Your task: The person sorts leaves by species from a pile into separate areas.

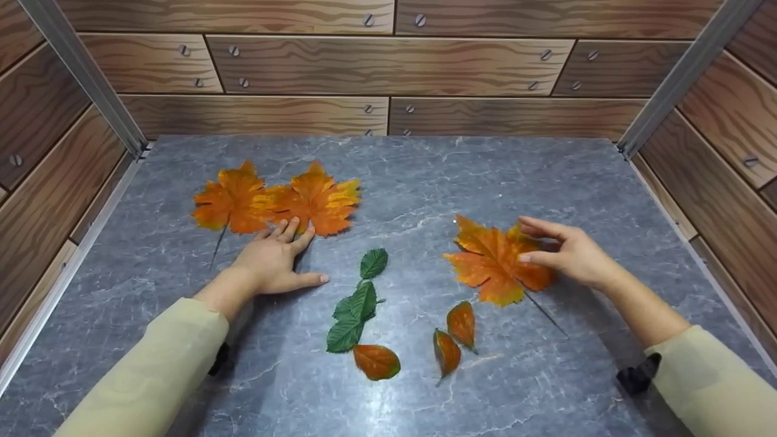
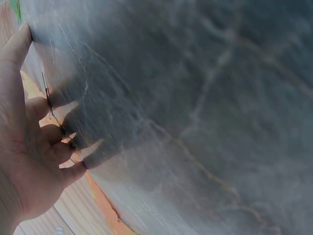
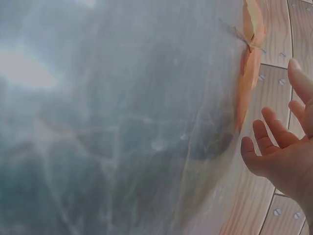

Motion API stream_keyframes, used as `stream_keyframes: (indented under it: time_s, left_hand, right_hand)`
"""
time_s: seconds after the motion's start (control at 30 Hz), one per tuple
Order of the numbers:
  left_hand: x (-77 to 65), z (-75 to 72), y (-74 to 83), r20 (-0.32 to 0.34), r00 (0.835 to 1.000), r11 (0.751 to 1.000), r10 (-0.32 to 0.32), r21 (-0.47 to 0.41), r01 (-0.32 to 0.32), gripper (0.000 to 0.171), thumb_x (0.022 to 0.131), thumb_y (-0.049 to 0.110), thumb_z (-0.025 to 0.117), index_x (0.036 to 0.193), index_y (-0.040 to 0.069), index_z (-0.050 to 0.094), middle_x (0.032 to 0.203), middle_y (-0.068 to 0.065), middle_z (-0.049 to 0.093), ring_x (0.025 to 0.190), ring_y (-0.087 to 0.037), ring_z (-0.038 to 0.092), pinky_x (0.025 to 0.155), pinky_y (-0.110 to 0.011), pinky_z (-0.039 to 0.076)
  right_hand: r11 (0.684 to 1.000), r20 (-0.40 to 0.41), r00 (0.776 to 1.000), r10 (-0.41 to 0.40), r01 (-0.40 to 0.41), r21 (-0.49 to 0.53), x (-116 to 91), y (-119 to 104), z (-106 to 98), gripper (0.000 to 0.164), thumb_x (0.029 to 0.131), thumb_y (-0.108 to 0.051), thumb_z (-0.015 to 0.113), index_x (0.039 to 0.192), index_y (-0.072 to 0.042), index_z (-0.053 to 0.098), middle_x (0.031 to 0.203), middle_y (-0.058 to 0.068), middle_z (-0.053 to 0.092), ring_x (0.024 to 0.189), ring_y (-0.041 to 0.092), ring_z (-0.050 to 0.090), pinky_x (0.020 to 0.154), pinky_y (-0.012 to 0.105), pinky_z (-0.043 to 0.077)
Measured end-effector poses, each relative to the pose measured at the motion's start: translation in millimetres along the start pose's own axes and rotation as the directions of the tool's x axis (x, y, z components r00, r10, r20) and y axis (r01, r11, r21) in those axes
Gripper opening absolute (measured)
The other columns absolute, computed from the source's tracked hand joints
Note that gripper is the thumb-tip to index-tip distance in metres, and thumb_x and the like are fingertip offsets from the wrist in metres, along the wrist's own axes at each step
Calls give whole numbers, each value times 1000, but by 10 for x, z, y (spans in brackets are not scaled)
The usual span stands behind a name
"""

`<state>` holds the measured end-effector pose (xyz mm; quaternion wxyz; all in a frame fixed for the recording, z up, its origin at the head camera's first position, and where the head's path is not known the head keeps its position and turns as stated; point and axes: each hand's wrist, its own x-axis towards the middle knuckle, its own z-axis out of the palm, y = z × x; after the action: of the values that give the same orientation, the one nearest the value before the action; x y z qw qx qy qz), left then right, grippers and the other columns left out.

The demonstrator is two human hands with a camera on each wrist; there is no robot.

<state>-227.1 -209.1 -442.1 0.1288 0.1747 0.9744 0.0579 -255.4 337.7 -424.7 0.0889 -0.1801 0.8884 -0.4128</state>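
Two orange maple leaves with yellow edges, a left one with a dark stem and a right one, overlap at the table's back left. My left hand lies with spread, straight fingers at the lower edge of this pair, fingertips touching it. A third maple leaf lies on the right, its stem towards me. Over its right edge my right hand is held with loosely bent fingers and the thumb apart from them. In the right wrist view, the right hand looks separate from the leaf.
Between the hands, a small green leaf and a green leaf cluster form a column. Below it lies an orange-brown oval leaf. Two similar leaves lie further right. Wood-patterned walls bound the grey marbled table.
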Motion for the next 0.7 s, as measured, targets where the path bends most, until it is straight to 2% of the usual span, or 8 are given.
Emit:
stream_keyframes:
  time_s: [0.13,0.27,0.5,0.7]
  left_hand:
    - [5,5,-2,5,1000,1000,-7,6,7,112,91,88,48,171,16,18,174,-22,7,161,-42,10,125,-64,16]
    - [4,10,0,3,1000,1000,-5,4,5,112,91,89,48,171,16,18,174,-22,7,161,-42,11,125,-64,16]
    - [-12,22,-4,3,1000,1000,-5,-1,5,111,91,87,48,171,16,19,174,-23,7,160,-43,12,125,-64,17]
    - [0,6,1,1,1000,1000,-1,2,1,110,92,87,49,171,16,19,173,-23,7,160,-43,12,125,-64,17]
  right_hand:
    - [1000,74,997,24,-24,5,63,46,15,79,94,-23,85,162,-8,46,155,19,55,144,39,48,118,56,36]
    - [999,120,993,2,3,-44,98,88,41,83,91,-21,87,162,-8,46,155,21,53,145,41,45,120,60,30]
    - [992,145,989,17,1,-127,133,135,71,87,89,-25,89,162,-10,46,153,24,47,143,46,41,118,66,27]
    - [987,134,991,22,-1,-158,124,141,81,75,88,-27,90,154,-10,58,148,21,48,138,46,44,117,68,27]
